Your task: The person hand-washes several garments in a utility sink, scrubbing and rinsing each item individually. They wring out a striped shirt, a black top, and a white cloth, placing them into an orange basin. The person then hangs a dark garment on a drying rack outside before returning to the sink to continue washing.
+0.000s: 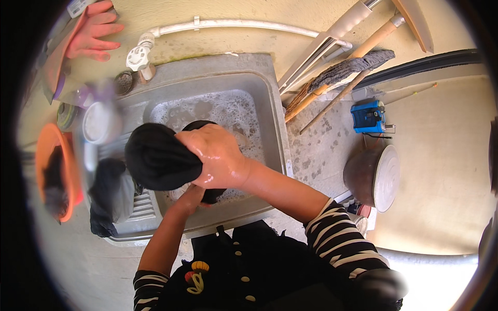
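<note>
Above the soapy water [233, 101] of a laundry sink, my wet right hand [214, 155] grips a bunched black cloth [161, 155], whose rounded bulge sticks out to the left. My left hand [192, 198] is lower, partly behind the right hand and the cloth; dark fabric shows beside it, and its fingers are mostly hidden. Foam covers much of the water in the basin [268, 97]. Dark and grey wet cloths [107, 194] hang over the ribbed washboard side at the left, near a white cup [99, 122].
An orange basin [54, 136] with dark cloth stands at the left. A white tap [139, 58] rises behind the sink, near a pink rubber glove [95, 33]. Right of the sink are a mop [350, 68], wooden handles, a blue device [367, 116] and a large lidded pot [362, 177].
</note>
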### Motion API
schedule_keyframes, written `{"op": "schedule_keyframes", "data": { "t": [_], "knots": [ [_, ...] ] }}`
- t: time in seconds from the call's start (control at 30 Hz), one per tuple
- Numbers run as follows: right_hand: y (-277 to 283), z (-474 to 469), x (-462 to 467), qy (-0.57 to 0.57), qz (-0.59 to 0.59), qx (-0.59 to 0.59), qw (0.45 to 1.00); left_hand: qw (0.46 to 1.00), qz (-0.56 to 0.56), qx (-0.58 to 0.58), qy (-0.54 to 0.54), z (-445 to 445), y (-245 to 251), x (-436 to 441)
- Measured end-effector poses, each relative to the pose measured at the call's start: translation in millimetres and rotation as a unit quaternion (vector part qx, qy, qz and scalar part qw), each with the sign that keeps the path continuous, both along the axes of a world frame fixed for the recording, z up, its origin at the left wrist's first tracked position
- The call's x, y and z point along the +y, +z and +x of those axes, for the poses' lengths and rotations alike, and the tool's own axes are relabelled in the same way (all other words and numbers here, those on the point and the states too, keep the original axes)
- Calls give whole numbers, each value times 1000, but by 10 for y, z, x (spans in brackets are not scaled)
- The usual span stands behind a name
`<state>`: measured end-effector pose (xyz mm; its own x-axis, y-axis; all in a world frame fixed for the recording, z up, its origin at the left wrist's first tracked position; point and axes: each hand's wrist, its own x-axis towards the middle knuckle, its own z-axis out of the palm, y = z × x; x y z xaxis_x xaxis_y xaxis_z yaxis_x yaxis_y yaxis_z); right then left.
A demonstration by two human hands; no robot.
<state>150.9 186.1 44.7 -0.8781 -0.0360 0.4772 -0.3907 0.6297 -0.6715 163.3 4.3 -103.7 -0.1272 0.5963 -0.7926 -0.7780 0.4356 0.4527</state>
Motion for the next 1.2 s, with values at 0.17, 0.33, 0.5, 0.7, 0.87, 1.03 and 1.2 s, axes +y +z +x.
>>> {"op": "schedule_keyframes", "data": {
  "t": [0.17,0.33,0.5,0.7,0.87,1.03,1.2],
  "knots": [
    [122,50,-53,82,-1,-73,994,940,238,-176,171,134,83,101],
    [229,73,-213,74,-102,47,991,763,373,-322,418,246,26,179],
    [318,91,-340,132,-109,65,983,759,387,-292,434,223,17,304],
    [343,136,-546,146,-125,90,977,712,367,-423,423,207,160,704],
    [274,275,-470,89,-188,49,977,597,427,-502,457,270,201,840],
    [225,462,-310,-14,-494,-100,864,715,426,-108,544,54,81,745],
    [271,516,-31,-64,-669,-136,728,829,200,351,388,-188,117,563]
  ]
}}
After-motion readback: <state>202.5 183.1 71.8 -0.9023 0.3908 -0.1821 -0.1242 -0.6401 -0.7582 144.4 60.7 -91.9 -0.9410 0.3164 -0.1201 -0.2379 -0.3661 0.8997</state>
